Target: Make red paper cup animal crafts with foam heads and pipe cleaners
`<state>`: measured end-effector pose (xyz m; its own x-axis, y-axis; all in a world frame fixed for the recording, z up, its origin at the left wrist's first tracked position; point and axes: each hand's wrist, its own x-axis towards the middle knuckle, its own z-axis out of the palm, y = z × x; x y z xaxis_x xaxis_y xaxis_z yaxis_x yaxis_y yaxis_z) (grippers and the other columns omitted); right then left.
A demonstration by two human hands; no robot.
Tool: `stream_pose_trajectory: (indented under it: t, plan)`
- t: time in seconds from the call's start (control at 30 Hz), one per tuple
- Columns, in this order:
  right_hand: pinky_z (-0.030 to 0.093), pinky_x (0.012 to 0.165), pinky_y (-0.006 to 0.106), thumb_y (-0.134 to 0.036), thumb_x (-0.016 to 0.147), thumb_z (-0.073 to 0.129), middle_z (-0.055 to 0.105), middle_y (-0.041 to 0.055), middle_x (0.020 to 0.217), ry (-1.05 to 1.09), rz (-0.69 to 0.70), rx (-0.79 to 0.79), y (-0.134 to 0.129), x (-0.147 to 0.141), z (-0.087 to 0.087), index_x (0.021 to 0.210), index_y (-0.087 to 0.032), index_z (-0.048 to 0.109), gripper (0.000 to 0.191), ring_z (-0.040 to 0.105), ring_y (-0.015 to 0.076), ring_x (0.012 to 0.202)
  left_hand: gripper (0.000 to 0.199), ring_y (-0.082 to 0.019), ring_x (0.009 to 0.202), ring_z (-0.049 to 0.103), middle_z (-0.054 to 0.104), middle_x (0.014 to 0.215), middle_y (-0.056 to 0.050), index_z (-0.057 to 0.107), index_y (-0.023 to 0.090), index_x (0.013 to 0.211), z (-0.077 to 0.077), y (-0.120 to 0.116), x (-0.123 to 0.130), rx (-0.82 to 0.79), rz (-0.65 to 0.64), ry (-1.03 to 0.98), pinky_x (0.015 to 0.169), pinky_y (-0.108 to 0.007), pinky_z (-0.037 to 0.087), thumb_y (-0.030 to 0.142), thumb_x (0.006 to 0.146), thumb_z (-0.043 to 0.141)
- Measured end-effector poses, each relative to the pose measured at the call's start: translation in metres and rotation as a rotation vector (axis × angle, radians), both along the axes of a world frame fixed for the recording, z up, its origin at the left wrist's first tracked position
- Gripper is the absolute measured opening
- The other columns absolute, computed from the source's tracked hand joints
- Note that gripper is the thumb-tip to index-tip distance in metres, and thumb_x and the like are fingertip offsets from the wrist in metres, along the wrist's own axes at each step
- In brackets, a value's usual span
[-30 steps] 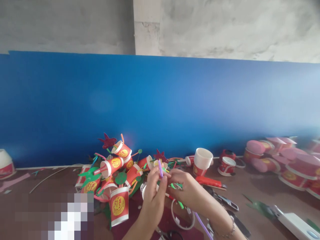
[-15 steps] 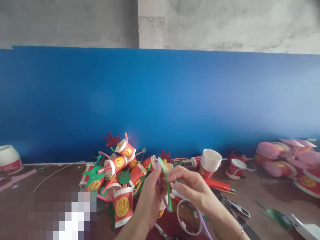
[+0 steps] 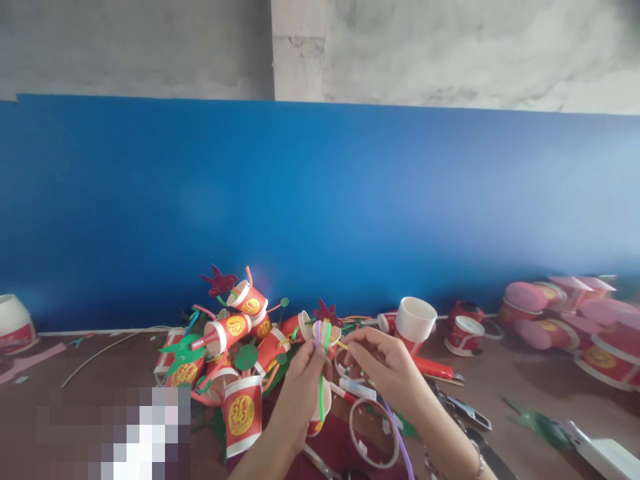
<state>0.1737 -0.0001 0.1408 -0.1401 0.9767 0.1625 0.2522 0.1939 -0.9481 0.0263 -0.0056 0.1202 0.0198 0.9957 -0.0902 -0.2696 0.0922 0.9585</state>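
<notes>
My left hand (image 3: 299, 387) is closed around a green straw-like strip (image 3: 321, 395) and a purple strip (image 3: 317, 333), which stand side by side above the thumb. To its right, my right hand (image 3: 384, 363) pinches one end of a thin yellow strip (image 3: 343, 345), whose other end points toward the left hand. Whether the yellow piece touches the green strip I cannot tell. Behind and below the left hand, a red and white paper cup (image 3: 325, 403) is partly hidden. Under the right forearm lies a clear tape roll (image 3: 351, 437) beside a glue stick (image 3: 357, 389).
Left of my hands is a heap of decorated red paper cups (image 3: 243, 413) with straws and green cutouts. Behind my right hand stands a white-topped cup stack (image 3: 417, 320). An orange-red tube (image 3: 435, 368), scissors (image 3: 317, 460) and a green-tipped tool (image 3: 540, 427) lie about. Pink-topped cups (image 3: 540, 333) fill the far right.
My right hand has drawn a little away from the left and now shows the yellow strip in its fingertips. The green and purple strips stand more upright in my left hand.
</notes>
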Motion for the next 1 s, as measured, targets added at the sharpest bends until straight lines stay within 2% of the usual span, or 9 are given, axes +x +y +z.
stream_pose_trajectory:
  t: [0.1,0.23,0.3,0.4,0.57,0.77,1.0]
  plan:
    - [0.047,0.059,0.027,-0.037,0.083,0.056,0.065,0.0037,0.079,0.086,-0.056,0.024,0.011,0.0,-0.01,0.105,-0.017,0.061,0.03,0.06,0.0163,0.069,0.036,-0.008,0.048,0.038,0.043,0.051,0.007,0.05,0.019,0.066,0.001,-0.005,0.004,0.073,-0.084,0.012,0.05,-0.02,0.03,0.051,0.079,0.061]
    - [0.047,0.068,0.03,-0.032,0.081,0.056,0.065,0.0037,0.087,0.149,0.058,0.001,0.011,-0.001,-0.009,0.116,-0.019,0.058,0.038,0.059,0.0167,0.077,0.036,-0.003,0.038,0.021,0.039,0.05,0.01,0.049,0.019,0.077,-0.001,-0.005,0.006,-0.005,-0.246,-0.12,0.04,-0.019,0.014,0.053,0.076,0.063]
    - [0.046,0.073,0.031,-0.03,0.081,0.057,0.065,0.0038,0.088,0.192,0.115,-0.021,0.007,-0.001,-0.005,0.116,-0.019,0.059,0.037,0.059,0.017,0.082,0.037,-0.002,0.038,0.019,0.04,0.051,0.01,0.048,0.019,0.077,-0.001,-0.004,0.006,-0.07,-0.318,-0.222,0.039,-0.018,0.011,0.049,0.073,0.068]
    - [0.045,0.072,0.03,-0.029,0.083,0.058,0.065,0.0041,0.089,0.254,0.149,-0.044,0.005,0.0,-0.002,0.112,-0.019,0.06,0.032,0.059,0.0157,0.079,0.035,-0.001,0.037,0.02,0.04,0.049,0.009,0.05,0.016,0.079,-0.001,-0.001,0.003,-0.162,-0.392,-0.372,0.038,-0.017,0.009,0.043,0.07,0.071]
    - [0.044,0.065,0.028,-0.032,0.076,0.068,0.065,0.0027,0.088,0.371,0.142,-0.057,0.012,-0.002,-0.007,0.109,-0.02,0.06,0.036,0.06,0.0138,0.071,0.016,0.0,0.035,0.015,0.036,0.046,0.009,0.055,0.011,0.078,0.0,0.003,-0.003,-0.346,-0.499,-0.589,0.036,-0.014,0.006,0.026,0.08,0.061]
    - [0.042,0.059,0.027,-0.044,0.068,0.075,0.065,0.002,0.067,0.391,0.112,-0.175,0.015,-0.004,-0.006,0.087,-0.014,0.066,0.037,0.058,0.014,0.062,0.016,0.0,0.035,0.015,0.037,0.046,0.008,0.057,0.01,0.079,-0.001,0.005,-0.004,-0.344,-0.534,-0.6,0.036,-0.014,0.006,0.025,0.08,0.062]
    - [0.041,0.056,0.026,-0.045,0.071,0.072,0.065,0.0025,0.062,0.332,0.107,-0.173,0.013,0.0,-0.002,0.073,-0.014,0.067,0.032,0.057,0.0136,0.059,0.03,-0.001,0.037,0.019,0.039,0.049,0.008,0.057,0.012,0.081,-0.004,0.003,-0.003,-0.221,-0.464,-0.426,0.039,-0.018,0.007,0.039,0.073,0.07]
